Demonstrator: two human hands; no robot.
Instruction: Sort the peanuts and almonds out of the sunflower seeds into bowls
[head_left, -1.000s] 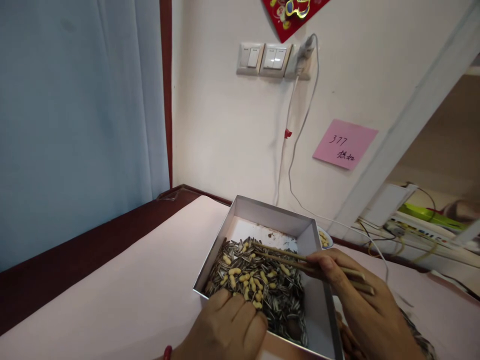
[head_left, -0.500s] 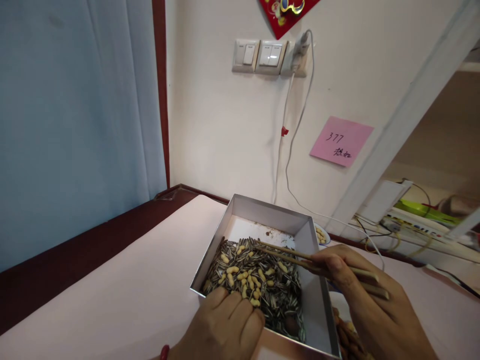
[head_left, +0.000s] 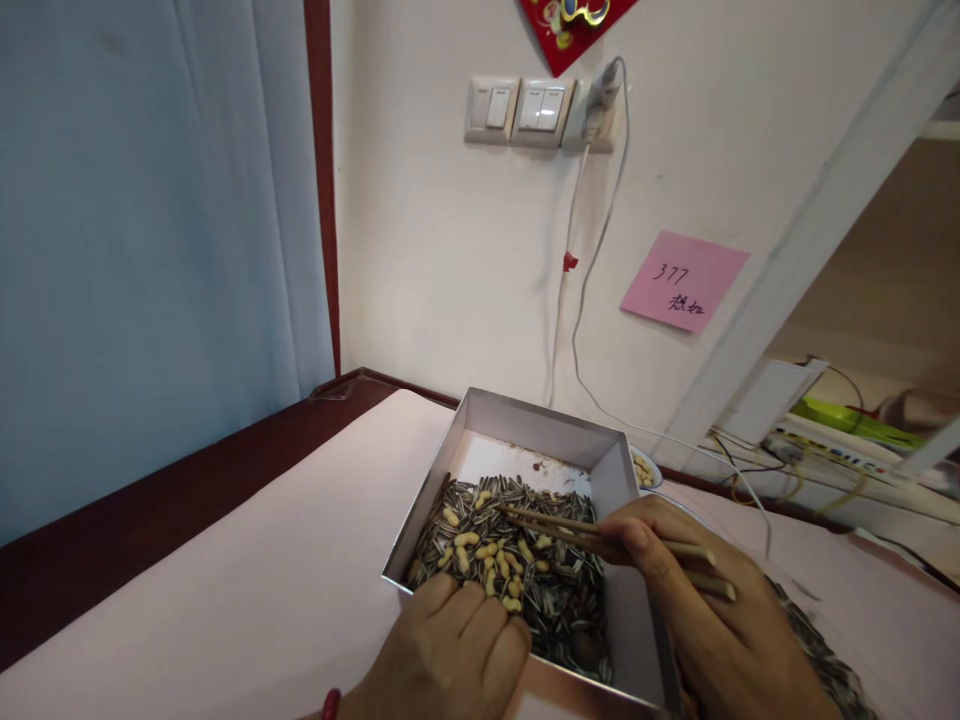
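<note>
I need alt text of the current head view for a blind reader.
A right hand holds chopsticks pointed at striped seeds and peanuts in an open box, while the left hand rests at its near side. A pink note is on the wall behind.

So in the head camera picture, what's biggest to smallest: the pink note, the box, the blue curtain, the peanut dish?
1. Blue curtain
2. Box
3. Pink note
4. Peanut dish, judging only by the part showing past the box
</note>
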